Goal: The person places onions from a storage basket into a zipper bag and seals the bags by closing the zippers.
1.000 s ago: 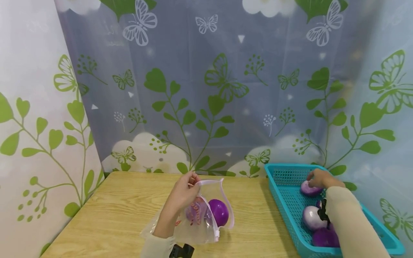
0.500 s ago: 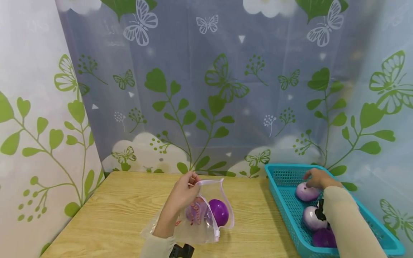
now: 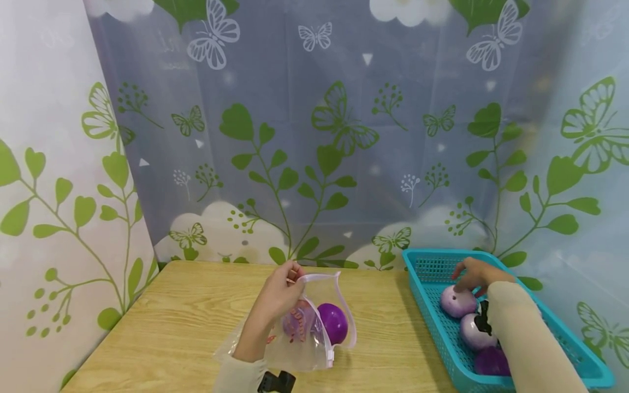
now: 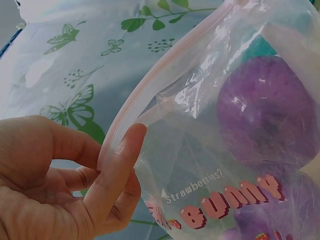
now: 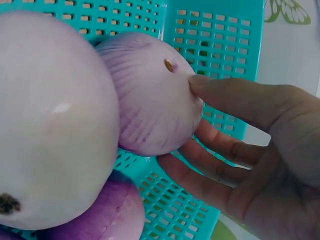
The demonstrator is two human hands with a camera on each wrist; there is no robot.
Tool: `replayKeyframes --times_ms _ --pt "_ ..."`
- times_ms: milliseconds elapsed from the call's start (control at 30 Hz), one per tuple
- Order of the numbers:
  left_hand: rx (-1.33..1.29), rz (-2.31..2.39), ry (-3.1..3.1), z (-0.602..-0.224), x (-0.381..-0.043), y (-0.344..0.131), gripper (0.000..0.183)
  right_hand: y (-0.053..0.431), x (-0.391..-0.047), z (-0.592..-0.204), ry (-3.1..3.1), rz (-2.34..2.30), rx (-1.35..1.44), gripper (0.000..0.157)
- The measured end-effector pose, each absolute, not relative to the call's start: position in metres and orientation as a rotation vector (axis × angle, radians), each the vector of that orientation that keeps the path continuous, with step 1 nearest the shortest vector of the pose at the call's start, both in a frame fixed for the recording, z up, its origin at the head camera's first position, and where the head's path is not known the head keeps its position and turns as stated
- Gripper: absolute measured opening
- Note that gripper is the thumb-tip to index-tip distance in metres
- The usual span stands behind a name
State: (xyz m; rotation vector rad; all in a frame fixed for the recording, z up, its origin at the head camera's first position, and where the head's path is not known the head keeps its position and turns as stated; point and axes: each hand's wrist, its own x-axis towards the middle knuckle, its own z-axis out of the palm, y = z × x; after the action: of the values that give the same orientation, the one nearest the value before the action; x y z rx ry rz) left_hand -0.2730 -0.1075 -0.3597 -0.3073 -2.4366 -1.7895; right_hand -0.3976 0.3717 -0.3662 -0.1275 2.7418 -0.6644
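Note:
Near the middle of the table, my left hand (image 3: pixel 279 297) pinches the pink-edged rim of a clear zip bag (image 3: pixel 314 357) between thumb and fingers. Its mouth gapes to the right. A round, glossy purple thing (image 3: pixel 333 324) sits inside, with more purple behind the printed film in the left wrist view. Over at the right, my right hand (image 3: pixel 480 274) grips a pale purple-and-white onion (image 3: pixel 458 302) in the teal basket (image 3: pixel 426 322). The right wrist view shows the thumb against the onion (image 5: pixel 150 100) near its brown stub, fingertips curled along its underside.
Beside the gripped onion lies a larger pale onion (image 5: pixel 52 120), and a dark purple one (image 3: pixel 492 361) lies nearer me, partly covered by my right sleeve (image 3: pixel 528 333). The basket's raised wall stands between them and the wooden table (image 3: pixel 388 327). A printed curtain (image 3: pixel 295 218) hangs behind.
My right hand has drawn the pale onion leftward and nearer me within the basket, turning it so its stub shows. My left hand and the bag have stayed put.

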Motion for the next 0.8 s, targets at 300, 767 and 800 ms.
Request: replayKeyframes --times_ms 300,767,800 --pt "-0.309 -1.808 -2.424 -0.359 -0.273 -0.108 0.005 0.355 -0.396 -0.362 2.700 -0.583 -0.134 0.044" --pt "-0.301 -1.803 -2.436 -0.358 -0.272 -0.107 0.005 0.336 -0.394 -0.359 2.665 -0.453 -0.201 0.036" --pt "-0.300 -1.802 -2.437 -0.358 -0.271 -0.107 0.005 0.334 -0.394 -0.358 2.666 -0.444 -0.204 0.036"
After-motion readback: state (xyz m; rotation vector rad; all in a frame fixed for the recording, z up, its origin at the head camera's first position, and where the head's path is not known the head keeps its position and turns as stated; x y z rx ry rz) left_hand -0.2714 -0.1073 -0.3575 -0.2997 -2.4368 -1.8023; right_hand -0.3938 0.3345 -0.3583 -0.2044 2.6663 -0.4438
